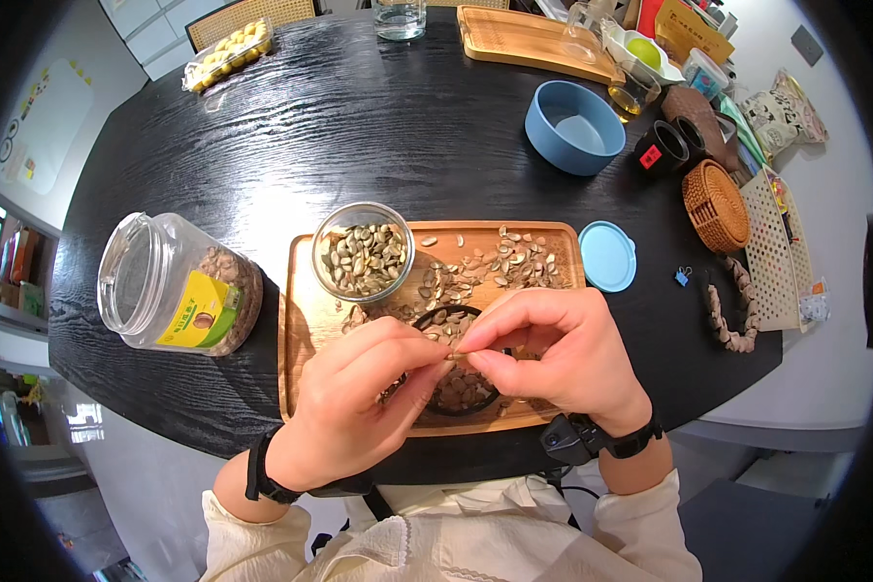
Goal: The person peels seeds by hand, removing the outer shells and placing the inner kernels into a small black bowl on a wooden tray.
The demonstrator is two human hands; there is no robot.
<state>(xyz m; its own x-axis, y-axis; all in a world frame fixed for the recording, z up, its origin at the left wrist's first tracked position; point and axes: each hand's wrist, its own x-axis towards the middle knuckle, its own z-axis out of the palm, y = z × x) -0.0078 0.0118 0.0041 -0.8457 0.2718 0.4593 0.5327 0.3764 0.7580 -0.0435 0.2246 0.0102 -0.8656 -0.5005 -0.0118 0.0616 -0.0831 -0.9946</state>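
Observation:
My left hand (354,403) and my right hand (567,354) meet fingertip to fingertip over the wooden tray (301,335). Both are closed in a pinch on a small pale seed (455,357), mostly hidden by the fingers. Beneath them, partly covered, is a round black-rimmed container (468,399) with brownish seeds or shells inside. A glass bowl (406,274) of greenish kernels (362,258) stands on the tray's left end. Loose brown shells and seeds (524,260) are scattered over the tray's far right part.
Left of the tray, a clear plastic jar (165,252) of brown seeds lies tilted, its mouth uncapped. A light-blue lid (608,256) lies to the right. Farther back are a blue bowl (574,131), black cups (662,147), a woven basket (716,206) and another wooden tray (514,39).

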